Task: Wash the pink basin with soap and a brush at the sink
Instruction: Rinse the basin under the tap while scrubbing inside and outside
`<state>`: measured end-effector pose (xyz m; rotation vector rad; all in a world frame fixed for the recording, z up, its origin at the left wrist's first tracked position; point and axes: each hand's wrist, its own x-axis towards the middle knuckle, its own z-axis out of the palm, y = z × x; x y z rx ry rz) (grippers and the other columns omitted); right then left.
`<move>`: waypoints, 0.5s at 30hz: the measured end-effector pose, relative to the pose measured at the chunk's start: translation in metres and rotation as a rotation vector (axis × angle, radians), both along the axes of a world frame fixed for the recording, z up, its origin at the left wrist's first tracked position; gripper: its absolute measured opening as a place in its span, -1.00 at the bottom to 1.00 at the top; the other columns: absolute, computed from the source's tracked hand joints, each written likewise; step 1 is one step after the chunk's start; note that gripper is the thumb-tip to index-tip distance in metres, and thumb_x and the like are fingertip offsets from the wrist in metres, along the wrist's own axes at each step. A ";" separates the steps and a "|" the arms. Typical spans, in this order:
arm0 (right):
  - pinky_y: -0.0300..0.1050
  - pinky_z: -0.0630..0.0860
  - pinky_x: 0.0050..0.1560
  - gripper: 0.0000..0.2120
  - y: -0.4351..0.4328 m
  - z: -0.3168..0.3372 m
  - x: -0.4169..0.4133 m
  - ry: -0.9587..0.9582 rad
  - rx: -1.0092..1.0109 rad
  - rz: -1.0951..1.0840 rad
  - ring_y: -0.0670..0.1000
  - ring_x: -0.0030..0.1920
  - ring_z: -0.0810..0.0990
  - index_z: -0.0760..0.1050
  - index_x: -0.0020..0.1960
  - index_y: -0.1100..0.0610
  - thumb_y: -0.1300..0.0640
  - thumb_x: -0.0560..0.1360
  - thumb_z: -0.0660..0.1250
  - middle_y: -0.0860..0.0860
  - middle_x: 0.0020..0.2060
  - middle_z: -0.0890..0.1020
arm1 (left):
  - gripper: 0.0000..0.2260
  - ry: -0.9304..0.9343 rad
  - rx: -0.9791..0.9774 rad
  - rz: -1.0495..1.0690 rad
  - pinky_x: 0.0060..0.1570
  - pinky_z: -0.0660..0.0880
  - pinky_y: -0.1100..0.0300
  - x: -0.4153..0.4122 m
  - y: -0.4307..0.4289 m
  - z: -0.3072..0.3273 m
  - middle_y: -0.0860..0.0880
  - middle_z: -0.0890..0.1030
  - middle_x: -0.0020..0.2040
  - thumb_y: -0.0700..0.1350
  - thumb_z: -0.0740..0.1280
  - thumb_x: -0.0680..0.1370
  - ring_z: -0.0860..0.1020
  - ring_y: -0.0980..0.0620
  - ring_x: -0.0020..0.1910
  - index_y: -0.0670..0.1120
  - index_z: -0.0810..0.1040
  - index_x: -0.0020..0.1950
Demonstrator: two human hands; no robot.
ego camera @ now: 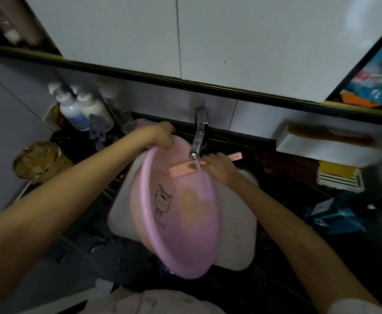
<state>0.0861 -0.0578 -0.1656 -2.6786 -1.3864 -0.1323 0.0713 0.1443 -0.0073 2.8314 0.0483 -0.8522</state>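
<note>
The pink basin (176,223), with a cartoon figure printed inside, stands tilted on its side in the white sink (237,234). My left hand (162,134) grips its far rim. My right hand (219,168) holds a pink brush (183,169) by its handle, the brush head inside the basin under the chrome tap (199,134). Water runs from the tap onto the brush and into the basin.
Two white pump bottles (79,107) stand at the back left beside a purple holder (97,130). A round woven container (38,162) sits at the left. A white wall shelf (321,146) with a comb hangs at the right, above a yellow sponge (335,171). Dark counter surrounds the sink.
</note>
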 end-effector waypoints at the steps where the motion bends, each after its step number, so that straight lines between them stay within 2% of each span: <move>1: -0.21 0.38 -0.35 -0.71 0.002 0.004 0.004 -0.082 -0.007 0.026 0.06 -0.35 0.56 0.66 0.01 -0.03 0.13 0.38 0.26 0.02 -0.23 0.64 | -0.47 -0.033 0.013 0.032 0.04 0.50 0.13 -0.006 0.001 0.004 -0.16 0.53 0.23 -0.10 0.31 0.35 0.52 -0.15 0.15 -0.18 0.44 0.32; 3: -0.21 0.39 -0.32 -0.77 0.005 0.008 0.010 -0.177 0.062 0.055 0.08 -0.33 0.57 0.67 -0.07 0.02 0.13 0.37 0.27 0.04 -0.23 0.63 | -0.46 -0.068 0.004 0.109 0.05 0.48 0.14 -0.019 0.005 0.007 -0.17 0.53 0.20 -0.01 0.31 0.33 0.51 -0.17 0.14 -0.18 0.45 0.27; 5: -0.19 0.41 -0.32 -0.79 0.005 0.000 0.010 -0.122 0.057 0.046 0.09 -0.33 0.58 0.67 -0.06 0.03 0.12 0.36 0.33 0.06 -0.23 0.64 | -0.53 -0.092 0.008 0.188 -0.06 0.43 0.14 -0.039 0.006 0.003 -0.23 0.51 0.18 -0.13 0.32 0.45 0.50 -0.21 0.12 -0.17 0.37 0.34; 7: -0.17 0.44 -0.29 -0.74 -0.003 -0.019 0.006 -0.003 -0.030 0.013 0.08 -0.27 0.61 0.65 0.03 -0.04 0.05 0.44 0.25 0.03 -0.17 0.65 | -0.42 -0.155 -0.020 0.223 -0.02 0.42 0.09 -0.057 0.006 0.001 -0.28 0.47 0.22 -0.28 0.27 0.46 0.48 -0.24 0.16 -0.15 0.21 0.46; 8: -0.17 0.46 -0.20 -0.71 -0.006 -0.027 0.000 0.120 -0.093 -0.042 0.05 -0.17 0.63 0.62 0.10 -0.07 -0.04 0.50 0.18 0.00 -0.07 0.66 | -0.37 -0.192 -0.047 0.230 0.03 0.43 0.07 -0.062 0.007 0.000 -0.29 0.46 0.24 -0.33 0.25 0.44 0.47 -0.25 0.19 -0.13 0.17 0.49; 9: -0.16 0.47 -0.08 -0.65 -0.009 -0.028 -0.010 0.354 -0.151 -0.165 0.02 -0.05 0.62 0.57 0.17 -0.07 -0.17 0.53 0.15 -0.04 0.03 0.63 | -0.35 -0.225 -0.077 0.231 0.09 0.44 0.04 -0.065 0.009 -0.003 -0.29 0.46 0.26 -0.35 0.24 0.43 0.46 -0.26 0.21 -0.12 0.17 0.50; 11: -0.20 0.45 0.09 -0.36 -0.012 -0.036 -0.026 0.987 -0.131 -0.541 -0.04 0.03 0.57 0.52 0.22 -0.03 -0.45 0.36 0.23 -0.10 0.11 0.59 | -0.35 -0.259 -0.127 0.244 0.11 0.44 0.03 -0.065 0.012 -0.004 -0.29 0.46 0.27 -0.38 0.23 0.41 0.47 -0.25 0.21 -0.11 0.21 0.49; 12: -0.20 0.45 0.13 -0.24 -0.013 -0.040 -0.031 1.160 -0.116 -0.641 -0.05 0.04 0.55 0.50 0.25 0.00 -0.50 0.25 0.29 -0.10 0.12 0.58 | -0.37 -0.271 -0.134 0.237 0.09 0.44 0.05 -0.063 0.012 -0.004 -0.28 0.47 0.26 -0.38 0.22 0.42 0.47 -0.25 0.20 -0.11 0.24 0.48; 14: -0.13 0.45 0.23 -0.07 -0.018 -0.053 -0.034 1.297 -0.187 -0.611 -0.02 0.10 0.55 0.46 0.34 0.08 -0.50 0.17 0.38 -0.04 0.20 0.56 | -0.42 -0.265 -0.136 0.208 0.03 0.43 0.10 -0.056 0.011 -0.006 -0.27 0.50 0.24 -0.37 0.22 0.43 0.50 -0.22 0.16 -0.12 0.32 0.45; 15: -0.10 0.43 0.26 -0.11 -0.021 -0.055 -0.035 1.342 -0.220 -0.550 0.00 0.13 0.55 0.45 0.35 0.11 -0.43 0.21 0.42 0.01 0.22 0.56 | -0.45 -0.248 -0.133 0.191 -0.03 0.43 0.12 -0.050 0.012 -0.008 -0.26 0.52 0.19 -0.36 0.21 0.43 0.52 -0.20 0.11 -0.12 0.36 0.43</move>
